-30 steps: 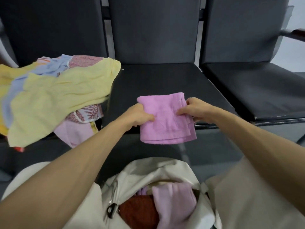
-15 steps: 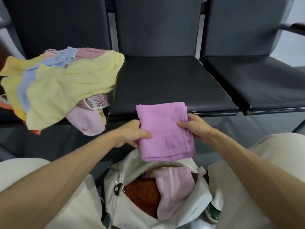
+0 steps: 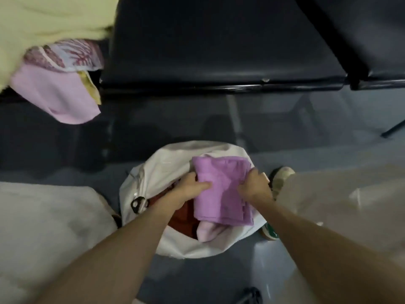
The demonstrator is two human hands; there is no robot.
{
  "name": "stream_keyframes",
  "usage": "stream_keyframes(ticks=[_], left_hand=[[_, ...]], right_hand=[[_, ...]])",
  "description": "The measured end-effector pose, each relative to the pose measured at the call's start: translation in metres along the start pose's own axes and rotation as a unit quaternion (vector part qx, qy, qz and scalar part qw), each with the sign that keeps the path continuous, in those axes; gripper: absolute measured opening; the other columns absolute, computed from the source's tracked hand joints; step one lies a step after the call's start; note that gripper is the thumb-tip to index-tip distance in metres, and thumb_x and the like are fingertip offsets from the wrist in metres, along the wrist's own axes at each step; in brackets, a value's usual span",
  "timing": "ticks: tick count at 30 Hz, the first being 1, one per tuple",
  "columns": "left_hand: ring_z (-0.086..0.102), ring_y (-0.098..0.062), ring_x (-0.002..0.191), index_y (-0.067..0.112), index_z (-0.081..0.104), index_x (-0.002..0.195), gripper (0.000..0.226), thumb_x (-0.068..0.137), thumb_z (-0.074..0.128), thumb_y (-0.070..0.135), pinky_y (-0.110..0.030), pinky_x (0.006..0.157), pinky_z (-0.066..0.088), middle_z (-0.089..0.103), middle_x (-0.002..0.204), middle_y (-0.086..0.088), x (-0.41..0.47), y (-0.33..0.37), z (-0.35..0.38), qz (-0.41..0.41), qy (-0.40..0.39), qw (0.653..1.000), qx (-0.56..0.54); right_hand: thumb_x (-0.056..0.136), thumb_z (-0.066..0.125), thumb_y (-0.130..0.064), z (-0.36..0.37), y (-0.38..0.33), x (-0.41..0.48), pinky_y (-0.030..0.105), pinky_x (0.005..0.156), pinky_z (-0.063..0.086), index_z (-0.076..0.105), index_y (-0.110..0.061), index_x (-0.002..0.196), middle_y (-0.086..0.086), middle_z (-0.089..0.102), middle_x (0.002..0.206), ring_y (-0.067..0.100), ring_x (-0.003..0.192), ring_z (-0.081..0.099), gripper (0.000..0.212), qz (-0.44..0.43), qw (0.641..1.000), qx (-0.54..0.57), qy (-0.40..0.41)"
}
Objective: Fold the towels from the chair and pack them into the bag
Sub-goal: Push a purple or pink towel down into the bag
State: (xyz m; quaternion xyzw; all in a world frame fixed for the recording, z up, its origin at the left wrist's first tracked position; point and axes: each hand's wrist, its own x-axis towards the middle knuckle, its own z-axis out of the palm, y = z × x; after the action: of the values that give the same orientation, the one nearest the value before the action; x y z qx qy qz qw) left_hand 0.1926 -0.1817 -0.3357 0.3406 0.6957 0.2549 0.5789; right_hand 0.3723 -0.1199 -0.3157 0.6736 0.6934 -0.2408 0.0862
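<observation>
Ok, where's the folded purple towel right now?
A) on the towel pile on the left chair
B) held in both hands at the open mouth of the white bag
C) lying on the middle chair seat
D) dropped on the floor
B: the left hand and right hand both grip the purple towel over the opening of the white bag, above a red towel and a pale pink towel inside it.

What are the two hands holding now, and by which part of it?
The folded purple towel: the left hand grips its left edge, the right hand its right edge, above the open white bag.
</observation>
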Motion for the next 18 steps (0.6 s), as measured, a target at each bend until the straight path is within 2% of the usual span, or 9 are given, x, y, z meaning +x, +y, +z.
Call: stream_keyframes(ticks=[1,3,4,6,8,10,13,15,18], left_hand=[[0.063,-0.022,0.105,0.016,0.064,0.114,0.033,0.085,0.067,0.032,-0.039,0.094,0.051,0.068,0.11,-0.004,0.006,-0.002,-0.003,-0.008,0.014,1.0,-0.025],[0.066,-0.026,0.094,0.018,0.066,0.09,0.009,0.089,0.059,0.024,-0.036,0.084,0.052,0.07,0.094,-0.005,0.016,-0.003,-0.017,-0.004,0.121,0.993,-0.008],[0.065,-0.025,0.093,0.017,0.065,0.088,0.009,0.088,0.057,0.019,-0.034,0.082,0.05,0.069,0.091,-0.005,0.022,-0.004,-0.025,0.007,0.186,0.982,0.028],[0.059,-0.02,0.097,0.012,0.065,0.102,0.019,0.087,0.054,0.009,-0.029,0.087,0.045,0.064,0.099,-0.005,0.029,0.001,-0.036,0.064,0.261,0.955,0.127],[0.056,-0.021,0.107,0.009,0.063,0.112,0.027,0.086,0.056,0.007,-0.032,0.095,0.043,0.06,0.113,-0.008,0.044,0.002,-0.043,0.126,0.228,0.939,0.223],[0.05,-0.023,0.116,0.011,0.06,0.118,0.03,0.088,0.058,0.012,-0.037,0.1,0.041,0.055,0.122,-0.009,0.058,0.002,-0.045,0.129,0.139,0.935,0.301],[0.053,-0.025,0.112,0.014,0.062,0.109,0.021,0.09,0.054,0.014,-0.037,0.092,0.044,0.058,0.117,-0.007,0.073,0.0,-0.043,0.109,0.082,0.926,0.352],[0.059,-0.024,0.099,0.015,0.065,0.097,0.015,0.091,0.053,0.012,-0.034,0.079,0.047,0.064,0.107,-0.004,0.075,0.0,-0.044,0.107,0.109,0.93,0.333],[0.062,-0.024,0.091,0.014,0.07,0.089,0.013,0.09,0.057,0.013,-0.034,0.077,0.049,0.069,0.094,-0.003,0.079,0.005,-0.05,0.111,0.122,0.945,0.283]], right_hand=[[0.086,0.058,-0.016,0.005,0.0,0.001,0.045,0.088,0.047,0.042,-0.001,0.12,0.02,0.045,0.122,0.04,0.112,0.051,0.041,-0.016,0.998,-0.011,0.059],[0.074,0.067,-0.008,0.014,-0.005,0.004,0.044,0.073,0.049,0.043,-0.004,0.115,0.016,0.043,0.114,0.035,0.1,0.052,0.047,-0.076,0.989,-0.035,0.125],[0.071,0.068,-0.004,0.018,-0.01,0.005,0.042,0.064,0.044,0.045,-0.005,0.112,0.015,0.044,0.11,0.033,0.095,0.052,0.047,-0.119,0.982,-0.042,0.14],[0.064,0.067,0.005,0.026,-0.022,0.007,0.034,0.055,0.033,0.053,-0.005,0.103,0.014,0.05,0.101,0.033,0.084,0.054,0.043,-0.226,0.959,-0.055,0.163],[0.059,0.067,0.005,0.032,-0.033,0.006,0.033,0.051,0.039,0.061,-0.004,0.092,0.015,0.057,0.088,0.033,0.072,0.058,0.036,-0.319,0.926,-0.077,0.187],[0.062,0.057,-0.003,0.037,-0.038,0.004,0.037,0.061,0.05,0.067,-0.006,0.086,0.013,0.061,0.078,0.032,0.067,0.06,0.026,-0.379,0.896,-0.128,0.193],[0.058,0.061,-0.003,0.042,-0.041,-0.002,0.036,0.059,0.05,0.067,-0.006,0.083,0.01,0.061,0.072,0.031,0.062,0.06,0.027,-0.373,0.907,-0.138,0.137],[0.064,0.067,-0.001,0.048,-0.037,-0.002,0.038,0.059,0.051,0.066,-0.005,0.092,0.012,0.062,0.083,0.032,0.072,0.062,0.029,-0.332,0.93,-0.135,0.083],[0.085,0.059,-0.014,0.048,-0.031,-0.003,0.048,0.079,0.051,0.055,-0.01,0.127,0.013,0.056,0.12,0.036,0.107,0.055,0.042,-0.276,0.946,-0.158,0.058]])
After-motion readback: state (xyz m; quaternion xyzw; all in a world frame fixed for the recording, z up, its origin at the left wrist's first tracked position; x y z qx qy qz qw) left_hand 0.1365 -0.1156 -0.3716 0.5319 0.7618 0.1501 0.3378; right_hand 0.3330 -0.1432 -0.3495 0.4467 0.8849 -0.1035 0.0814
